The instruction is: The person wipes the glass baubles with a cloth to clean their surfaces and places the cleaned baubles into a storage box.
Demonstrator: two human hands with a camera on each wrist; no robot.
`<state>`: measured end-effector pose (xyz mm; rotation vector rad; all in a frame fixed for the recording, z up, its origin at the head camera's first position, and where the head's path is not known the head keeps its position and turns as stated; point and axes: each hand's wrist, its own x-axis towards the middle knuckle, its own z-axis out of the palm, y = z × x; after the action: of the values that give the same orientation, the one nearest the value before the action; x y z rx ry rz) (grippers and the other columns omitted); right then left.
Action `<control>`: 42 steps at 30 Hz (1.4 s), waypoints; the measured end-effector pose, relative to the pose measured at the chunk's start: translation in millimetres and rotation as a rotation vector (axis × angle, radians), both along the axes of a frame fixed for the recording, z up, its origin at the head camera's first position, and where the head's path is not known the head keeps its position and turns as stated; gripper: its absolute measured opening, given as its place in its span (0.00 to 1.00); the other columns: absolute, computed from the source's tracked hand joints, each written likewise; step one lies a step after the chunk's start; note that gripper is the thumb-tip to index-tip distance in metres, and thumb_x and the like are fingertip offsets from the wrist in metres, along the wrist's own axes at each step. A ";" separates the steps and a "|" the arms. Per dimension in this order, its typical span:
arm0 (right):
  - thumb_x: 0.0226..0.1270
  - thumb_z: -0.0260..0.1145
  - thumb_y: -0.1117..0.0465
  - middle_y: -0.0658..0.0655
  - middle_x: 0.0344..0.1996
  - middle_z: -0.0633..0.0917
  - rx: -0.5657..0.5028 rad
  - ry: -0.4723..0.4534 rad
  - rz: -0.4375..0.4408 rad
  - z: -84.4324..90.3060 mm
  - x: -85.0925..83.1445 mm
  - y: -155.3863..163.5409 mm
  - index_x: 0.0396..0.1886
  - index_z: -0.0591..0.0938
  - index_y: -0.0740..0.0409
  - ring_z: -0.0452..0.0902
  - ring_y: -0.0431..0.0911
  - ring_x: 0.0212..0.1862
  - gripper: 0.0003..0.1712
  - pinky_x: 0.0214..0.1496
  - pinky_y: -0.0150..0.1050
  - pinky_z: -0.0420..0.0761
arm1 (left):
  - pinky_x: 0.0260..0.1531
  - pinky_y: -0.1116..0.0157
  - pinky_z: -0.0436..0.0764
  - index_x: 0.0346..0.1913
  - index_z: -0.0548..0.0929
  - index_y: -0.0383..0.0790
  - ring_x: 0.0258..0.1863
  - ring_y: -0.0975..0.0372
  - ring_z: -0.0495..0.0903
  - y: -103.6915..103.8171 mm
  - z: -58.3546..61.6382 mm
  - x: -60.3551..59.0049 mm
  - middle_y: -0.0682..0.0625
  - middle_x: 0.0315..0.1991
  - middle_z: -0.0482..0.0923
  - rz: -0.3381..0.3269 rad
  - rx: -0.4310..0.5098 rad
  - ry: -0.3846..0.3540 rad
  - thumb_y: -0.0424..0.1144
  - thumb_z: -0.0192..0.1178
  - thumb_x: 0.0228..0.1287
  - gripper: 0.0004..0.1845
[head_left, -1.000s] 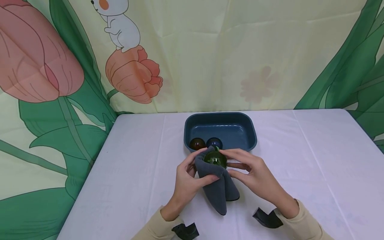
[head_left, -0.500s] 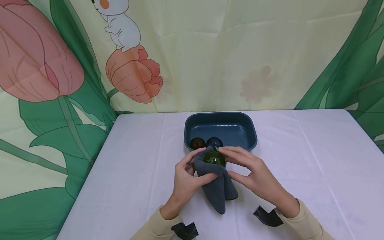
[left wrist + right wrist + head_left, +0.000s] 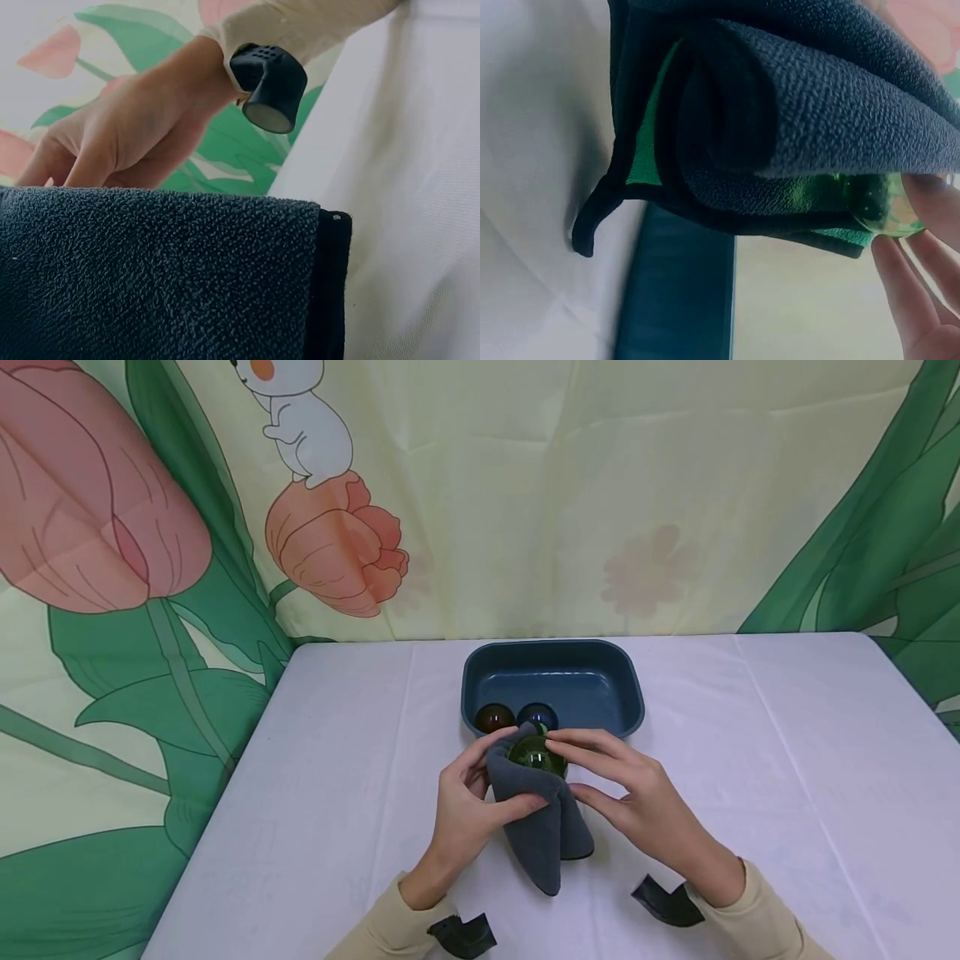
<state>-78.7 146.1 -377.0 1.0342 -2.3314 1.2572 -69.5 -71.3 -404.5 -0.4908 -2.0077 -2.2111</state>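
In the head view, my left hand (image 3: 467,806) grips a folded dark grey-blue towel (image 3: 542,831), thumb in front and fingers behind. Nestled in the towel's fold is a shiny, see-through green ball (image 3: 534,755). My right hand (image 3: 637,789) holds the ball from the right, index fingertip on its upper side and thumb lower beside the towel. Seen from the right wrist, thumb and fingers close round the ball (image 3: 885,206), which sticks out beneath the towel's edge (image 3: 840,97). The left wrist view has the towel (image 3: 157,277) in front, hiding the right hand's fingertips.
Just beyond the hands stands a dark blue rectangular tray (image 3: 577,681). An amber-brown ball (image 3: 495,718) and a dark blue ball (image 3: 537,716) lie at its near left side. A white cloth covers the table (image 3: 757,760); a printed curtain (image 3: 510,527) hangs behind.
My right fingers shift slightly over the green ball, the index fingertip now resting lower on it. The towel's hanging end drifts a little left. The left hand keeps its grip.
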 end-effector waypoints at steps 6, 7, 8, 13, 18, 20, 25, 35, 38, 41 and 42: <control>0.44 0.77 0.80 0.54 0.57 0.81 -0.033 -0.050 -0.005 0.7 0.6 -0.4 0.63 0.80 0.56 0.80 0.44 0.56 0.42 0.55 0.24 0.79 | 0.59 0.63 0.80 0.65 0.75 0.37 0.54 0.58 0.82 0.9 0.4 -0.4 0.39 0.57 0.80 -0.008 -0.004 -0.004 0.34 0.77 0.50 0.37; 0.45 0.76 0.80 0.55 0.57 0.81 -0.046 -0.069 0.000 0.5 0.6 -0.4 0.63 0.80 0.57 0.81 0.44 0.55 0.41 0.54 0.25 0.81 | 0.59 0.63 0.80 0.65 0.75 0.37 0.54 0.58 0.82 0.9 0.4 -0.3 0.39 0.57 0.80 -0.009 -0.003 -0.004 0.35 0.77 0.51 0.37; 0.47 0.76 0.80 0.55 0.57 0.81 -0.060 -0.091 0.005 0.4 0.5 -0.3 0.63 0.80 0.58 0.82 0.43 0.54 0.40 0.53 0.27 0.82 | 0.59 0.64 0.80 0.65 0.75 0.38 0.54 0.58 0.82 1.0 0.4 -0.3 0.39 0.57 0.80 -0.012 -0.001 -0.003 0.35 0.77 0.51 0.36; 0.52 0.73 0.78 0.56 0.55 0.82 -0.112 -0.230 0.009 -0.5 0.7 -0.3 0.63 0.79 0.58 0.83 0.40 0.53 0.36 0.49 0.33 0.85 | 0.59 0.64 0.79 0.65 0.75 0.38 0.55 0.57 0.82 1.5 0.0 -0.2 0.39 0.58 0.79 -0.020 0.013 0.003 0.35 0.77 0.51 0.37; 0.54 0.73 0.76 0.56 0.55 0.83 -0.106 -0.303 -0.012 -0.3 0.5 0.4 0.63 0.79 0.57 0.81 0.39 0.54 0.35 0.49 0.35 0.86 | 0.60 0.64 0.79 0.65 0.75 0.36 0.55 0.58 0.82 2.4 -0.1 0.0 0.38 0.58 0.79 -0.019 0.023 -0.002 0.36 0.77 0.51 0.36; 0.53 0.74 0.76 0.56 0.55 0.82 -0.092 -0.299 -0.010 0.6 0.1 1.0 0.64 0.79 0.57 0.82 0.41 0.53 0.35 0.50 0.36 0.86 | 0.59 0.64 0.79 0.65 0.75 0.36 0.55 0.58 0.82 2.6 -0.1 0.2 0.38 0.57 0.80 -0.016 0.028 -0.003 0.36 0.77 0.52 0.36; 0.50 0.76 0.76 0.54 0.60 0.80 -0.027 -0.235 0.004 2.7 -0.8 2.2 0.66 0.77 0.54 0.82 0.44 0.56 0.40 0.54 0.33 0.83 | 0.57 0.64 0.81 0.64 0.76 0.36 0.54 0.58 0.83 2.5 -0.8 0.7 0.37 0.56 0.80 0.001 0.036 -0.007 0.35 0.77 0.51 0.35; 0.43 0.77 0.80 0.54 0.60 0.80 0.011 -0.072 -0.002 3.0 -0.2 1.2 0.63 0.80 0.53 0.80 0.44 0.58 0.43 0.58 0.22 0.77 | 0.58 0.64 0.81 0.65 0.75 0.34 0.55 0.58 0.82 2.2 -1.5 0.5 0.39 0.57 0.80 -0.007 0.030 -0.033 0.33 0.76 0.51 0.36; 0.44 0.77 0.80 0.54 0.60 0.81 0.001 -0.078 -0.006 2.8 0.4 1.4 0.63 0.80 0.54 0.79 0.43 0.59 0.43 0.57 0.22 0.77 | 0.59 0.64 0.80 0.66 0.74 0.36 0.56 0.58 0.82 2.0 -1.0 0.4 0.40 0.57 0.80 -0.018 0.020 -0.041 0.33 0.77 0.51 0.37; 0.47 0.75 0.79 0.55 0.60 0.80 -0.023 -0.122 0.007 2.9 1.0 1.0 0.64 0.79 0.55 0.79 0.42 0.59 0.41 0.55 0.26 0.80 | 0.60 0.65 0.79 0.66 0.74 0.36 0.56 0.58 0.81 1.5 -0.5 0.5 0.40 0.58 0.80 -0.025 0.005 -0.031 0.34 0.77 0.51 0.38; 0.48 0.75 0.79 0.55 0.60 0.80 -0.034 -0.148 0.014 2.8 1.0 0.9 0.64 0.79 0.55 0.80 0.42 0.58 0.40 0.54 0.28 0.82 | 0.60 0.65 0.79 0.66 0.74 0.35 0.56 0.58 0.81 1.4 -0.5 0.6 0.40 0.58 0.80 -0.025 0.002 -0.029 0.34 0.77 0.51 0.38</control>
<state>-77.6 147.1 -374.1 0.9794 -2.4057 1.4183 -68.9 -69.9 -405.0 -0.4891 -2.0244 -2.2463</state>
